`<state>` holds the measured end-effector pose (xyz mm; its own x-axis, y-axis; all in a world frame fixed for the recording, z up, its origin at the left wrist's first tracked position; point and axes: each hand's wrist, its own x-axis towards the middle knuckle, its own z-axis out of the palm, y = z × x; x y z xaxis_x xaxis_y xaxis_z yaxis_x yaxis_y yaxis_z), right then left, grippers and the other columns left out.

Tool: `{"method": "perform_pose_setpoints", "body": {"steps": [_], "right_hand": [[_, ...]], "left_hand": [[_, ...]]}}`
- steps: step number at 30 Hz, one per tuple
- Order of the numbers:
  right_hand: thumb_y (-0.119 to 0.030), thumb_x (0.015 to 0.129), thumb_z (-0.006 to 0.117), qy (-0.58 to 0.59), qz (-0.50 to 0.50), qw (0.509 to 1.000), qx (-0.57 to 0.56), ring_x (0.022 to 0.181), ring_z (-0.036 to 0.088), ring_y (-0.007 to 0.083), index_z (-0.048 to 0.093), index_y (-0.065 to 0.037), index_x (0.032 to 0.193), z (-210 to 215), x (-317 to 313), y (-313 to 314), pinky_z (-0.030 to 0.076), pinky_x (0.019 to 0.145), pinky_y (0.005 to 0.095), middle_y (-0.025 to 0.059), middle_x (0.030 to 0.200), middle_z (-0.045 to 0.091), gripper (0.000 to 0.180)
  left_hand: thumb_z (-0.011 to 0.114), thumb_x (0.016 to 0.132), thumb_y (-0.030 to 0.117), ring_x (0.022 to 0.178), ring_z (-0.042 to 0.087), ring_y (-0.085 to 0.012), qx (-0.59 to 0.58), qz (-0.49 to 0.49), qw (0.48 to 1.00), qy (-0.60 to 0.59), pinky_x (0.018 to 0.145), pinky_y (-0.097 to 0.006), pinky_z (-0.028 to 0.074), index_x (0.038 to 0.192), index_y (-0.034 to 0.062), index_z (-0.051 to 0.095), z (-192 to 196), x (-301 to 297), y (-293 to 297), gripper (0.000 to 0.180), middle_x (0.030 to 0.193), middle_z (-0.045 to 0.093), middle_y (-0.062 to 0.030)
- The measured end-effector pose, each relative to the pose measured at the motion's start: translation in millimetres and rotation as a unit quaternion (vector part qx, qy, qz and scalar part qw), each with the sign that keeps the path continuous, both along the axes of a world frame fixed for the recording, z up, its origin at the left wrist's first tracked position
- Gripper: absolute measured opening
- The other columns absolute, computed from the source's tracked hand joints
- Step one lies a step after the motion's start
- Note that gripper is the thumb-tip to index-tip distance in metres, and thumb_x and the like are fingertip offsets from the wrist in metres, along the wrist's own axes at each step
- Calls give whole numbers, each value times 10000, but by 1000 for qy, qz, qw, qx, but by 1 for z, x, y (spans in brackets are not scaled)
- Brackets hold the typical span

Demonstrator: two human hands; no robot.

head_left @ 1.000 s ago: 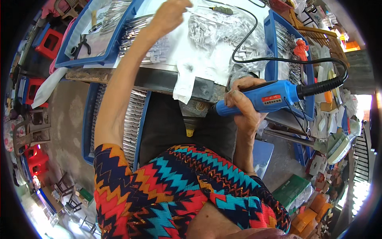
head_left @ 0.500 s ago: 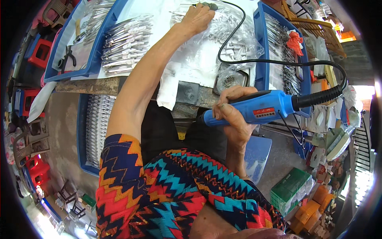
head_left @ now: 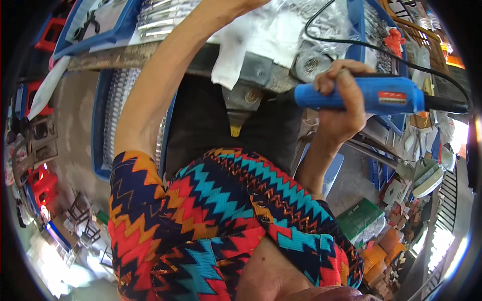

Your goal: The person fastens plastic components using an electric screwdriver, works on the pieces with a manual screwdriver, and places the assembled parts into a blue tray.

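Power tool (head_left: 369, 95) blue, label (head_left: 392, 98) red — cord (head_left: 371, 45) black; shirt (head_left: 216, 200) zigzag: orange, red, turquoise, navy — trousers (head_left: 195, 113) black.

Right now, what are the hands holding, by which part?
The right hand grips the blue cylindrical power tool around its front half. Left hand: mostly cut off, can't tell.

Head-worn view (wide fisheye), facing down
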<state>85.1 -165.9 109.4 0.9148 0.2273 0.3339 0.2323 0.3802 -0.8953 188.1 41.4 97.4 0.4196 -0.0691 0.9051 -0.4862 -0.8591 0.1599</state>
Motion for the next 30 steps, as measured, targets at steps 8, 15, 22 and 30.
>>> {"method": "perform_pose_setpoints", "body": {"steps": [8, 15, 22, 30], "right_hand": [[46, 686, 612, 61, -61, 987, 137, 505, 521, 182, 522, 54, 845, 5, 3, 28, 445, 507, 298, 114, 599, 532, 182], [-44, 778, 550, 3, 14, 997, 75, 605, 500, 189, 496, 24, 885, -9, 13, 49, 401, 599, 339, 125, 744, 538, 138], [-30, 707, 630, -79, -34, 995, 51, 493, 516, 143, 551, 26, 808, -2, -1, 88, 429, 483, 254, 80, 611, 549, 140], [24, 729, 593, -101, 19, 991, 81, 509, 516, 150, 514, 28, 891, -2, -6, 99, 432, 490, 258, 98, 665, 547, 181]], "left_hand": [[551, 816, 88, 553, 509, -119, -473, -85, 768, 424, 443, -234, 403, 970, -7, 450, -19, -162, -23, 207, 705, 542, -95], [481, 856, 41, 501, 419, -77, -689, -184, 574, 403, 416, -193, 327, 1064, 7, 347, -81, -199, -43, 250, 684, 518, -81], [477, 852, 31, 485, 438, -85, -658, -143, 615, 410, 376, -209, 322, 1072, 9, 350, -89, -187, -44, 255, 648, 540, -99], [496, 861, 53, 486, 413, -70, -674, -152, 591, 417, 375, -195, 295, 1063, 33, 355, -90, -185, -44, 247, 649, 536, -91]]}}
